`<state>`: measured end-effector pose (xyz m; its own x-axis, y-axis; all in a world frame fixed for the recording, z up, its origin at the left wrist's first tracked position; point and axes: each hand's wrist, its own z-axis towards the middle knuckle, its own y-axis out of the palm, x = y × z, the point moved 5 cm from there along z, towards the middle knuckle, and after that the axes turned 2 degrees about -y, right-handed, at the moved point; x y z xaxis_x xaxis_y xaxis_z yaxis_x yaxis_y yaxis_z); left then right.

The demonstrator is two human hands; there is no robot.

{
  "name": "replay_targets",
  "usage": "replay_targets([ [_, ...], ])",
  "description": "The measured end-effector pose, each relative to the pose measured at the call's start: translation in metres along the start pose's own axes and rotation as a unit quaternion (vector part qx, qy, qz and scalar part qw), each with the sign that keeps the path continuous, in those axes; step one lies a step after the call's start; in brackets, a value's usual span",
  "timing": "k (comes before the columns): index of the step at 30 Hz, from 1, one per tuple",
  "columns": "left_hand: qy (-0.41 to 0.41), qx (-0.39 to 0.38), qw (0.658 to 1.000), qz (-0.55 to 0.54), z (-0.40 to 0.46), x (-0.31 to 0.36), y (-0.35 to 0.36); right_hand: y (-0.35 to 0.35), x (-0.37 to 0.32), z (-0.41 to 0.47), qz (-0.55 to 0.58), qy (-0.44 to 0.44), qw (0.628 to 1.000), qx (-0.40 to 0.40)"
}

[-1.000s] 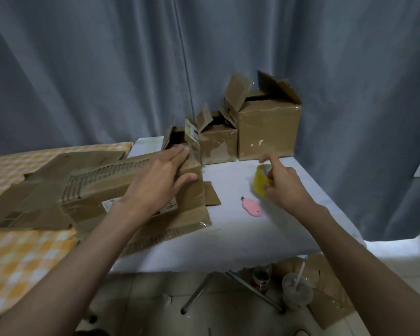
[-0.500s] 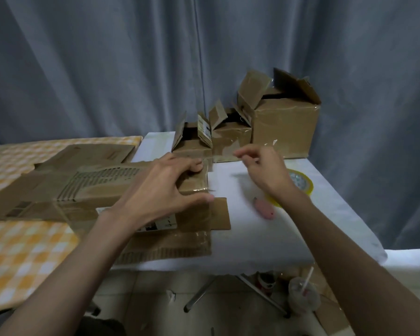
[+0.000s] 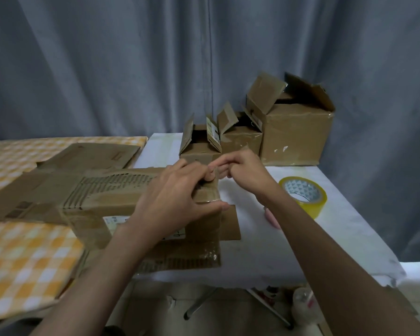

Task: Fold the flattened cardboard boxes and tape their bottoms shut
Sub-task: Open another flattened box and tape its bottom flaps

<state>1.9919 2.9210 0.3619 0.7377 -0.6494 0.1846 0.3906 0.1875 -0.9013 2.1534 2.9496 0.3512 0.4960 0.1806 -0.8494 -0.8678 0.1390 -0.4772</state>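
cardboard box (image 3: 141,202) lies on the table (image 3: 264,241) with its long axis left to right, its right end under both hands; left hand (image 3: 177,204) curls over that end, gripping it, while right hand (image 3: 243,173) pinches a clear tape strip at the top corner, tape roll (image 3: 303,195) just right

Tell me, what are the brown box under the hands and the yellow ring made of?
The brown box under the hands looks like matte corrugated cardboard: ridged lines show where its skin is torn, with shiny clear tape patches. The yellow ring looks like glossy plastic packing tape wound on a core, probably card.
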Motion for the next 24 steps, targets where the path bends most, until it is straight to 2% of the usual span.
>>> replay_targets([
  [3,0.007,0.003,1.0,0.003,-0.001,-0.001,0.002,-0.001,0.012,-0.001,0.105,0.049,0.993,-0.013],
  [7,0.019,0.032,0.999,0.012,-0.002,0.0,0.002,-0.004,0.018,-0.004,0.167,0.081,0.983,0.011],
  [10,0.017,0.06,0.998,0.011,-0.003,0.004,0.003,-0.009,0.015,-0.006,0.174,0.1,0.979,0.029],
  [16,0.001,0.086,0.995,0.043,-0.005,0.012,0.007,-0.005,0.014,-0.005,0.193,0.132,0.972,0.011],
  [21,0.002,0.148,0.986,0.075,-0.009,0.023,0.01,-0.006,0.013,-0.005,0.184,0.106,0.977,0.032],
  [24,0.011,0.159,0.983,0.086,-0.009,0.024,0.012,-0.009,0.013,-0.007,0.194,0.097,0.976,0.024],
])
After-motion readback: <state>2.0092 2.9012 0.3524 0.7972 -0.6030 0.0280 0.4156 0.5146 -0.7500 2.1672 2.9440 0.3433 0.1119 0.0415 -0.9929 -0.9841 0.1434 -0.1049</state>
